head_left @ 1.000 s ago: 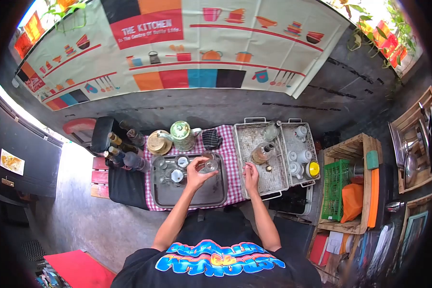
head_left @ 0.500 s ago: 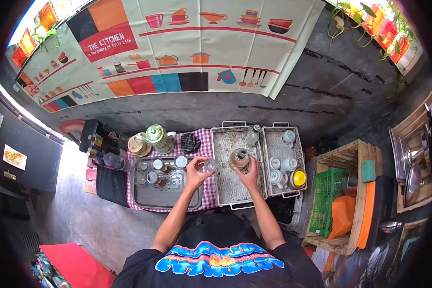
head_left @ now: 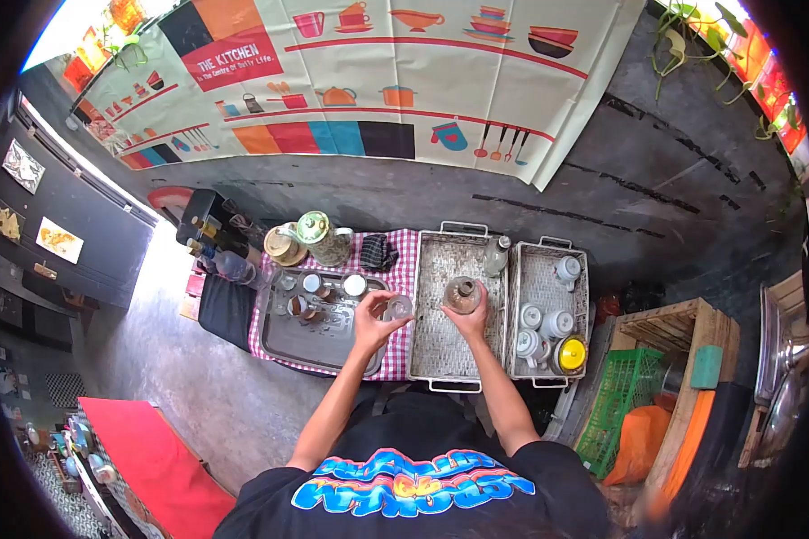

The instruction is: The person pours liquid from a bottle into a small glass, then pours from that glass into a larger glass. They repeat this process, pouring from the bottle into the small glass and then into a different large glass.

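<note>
My left hand (head_left: 377, 319) is closed round a small clear glass (head_left: 397, 308), above the strip of checked cloth (head_left: 400, 346) between two trays. In my right hand (head_left: 469, 316) is a round glass bottle (head_left: 461, 292) with a narrow neck, held over the woven tray (head_left: 433, 359). A second clear bottle (head_left: 496, 256) stands at that tray's back right corner. The grey tray (head_left: 306, 352) to the left carries several small jars, among them a white-lidded jar (head_left: 355, 286).
Behind the grey tray stand a green-lidded teapot (head_left: 313, 229), a tan pot (head_left: 284, 244) and a dark folded cloth (head_left: 378, 253). White cups and a yellow-lidded pot (head_left: 570, 354) fill the right tray (head_left: 546, 242). A wooden crate (head_left: 683, 314) is farther right.
The camera view has shifted, so the table appears slightly farther right. The bottle in my right hand now looks more upright. Both hands keep their holds.
</note>
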`<state>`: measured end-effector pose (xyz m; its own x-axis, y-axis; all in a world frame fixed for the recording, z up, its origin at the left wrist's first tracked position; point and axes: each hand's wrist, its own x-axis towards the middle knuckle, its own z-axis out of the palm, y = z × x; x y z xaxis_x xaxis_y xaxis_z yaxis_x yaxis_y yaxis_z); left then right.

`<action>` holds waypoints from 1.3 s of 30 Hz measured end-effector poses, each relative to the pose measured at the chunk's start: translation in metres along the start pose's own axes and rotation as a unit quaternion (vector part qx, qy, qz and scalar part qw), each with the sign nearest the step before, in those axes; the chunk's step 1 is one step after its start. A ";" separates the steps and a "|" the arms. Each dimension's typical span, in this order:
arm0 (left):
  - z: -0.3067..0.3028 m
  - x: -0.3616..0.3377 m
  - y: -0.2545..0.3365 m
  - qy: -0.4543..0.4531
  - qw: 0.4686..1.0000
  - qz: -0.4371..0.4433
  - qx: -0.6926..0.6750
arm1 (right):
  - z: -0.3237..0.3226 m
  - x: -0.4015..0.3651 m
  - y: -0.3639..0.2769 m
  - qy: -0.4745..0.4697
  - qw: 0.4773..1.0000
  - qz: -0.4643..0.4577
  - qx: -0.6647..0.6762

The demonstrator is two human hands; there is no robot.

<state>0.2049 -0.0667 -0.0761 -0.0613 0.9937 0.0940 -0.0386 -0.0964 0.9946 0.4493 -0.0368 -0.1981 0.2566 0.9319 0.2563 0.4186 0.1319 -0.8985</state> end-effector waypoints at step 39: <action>0.003 0.020 0.011 -0.054 0.998 -0.012 0.011 | -0.032 0.029 -0.088 -0.015 0.994 -0.104 -0.030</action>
<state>0.2059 -0.0474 -0.0636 0.0478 0.9962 0.0731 -0.0171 -0.0723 0.9972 0.4474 -0.0321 -0.0999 0.1334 0.8965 0.4226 0.5113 0.3030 -0.8042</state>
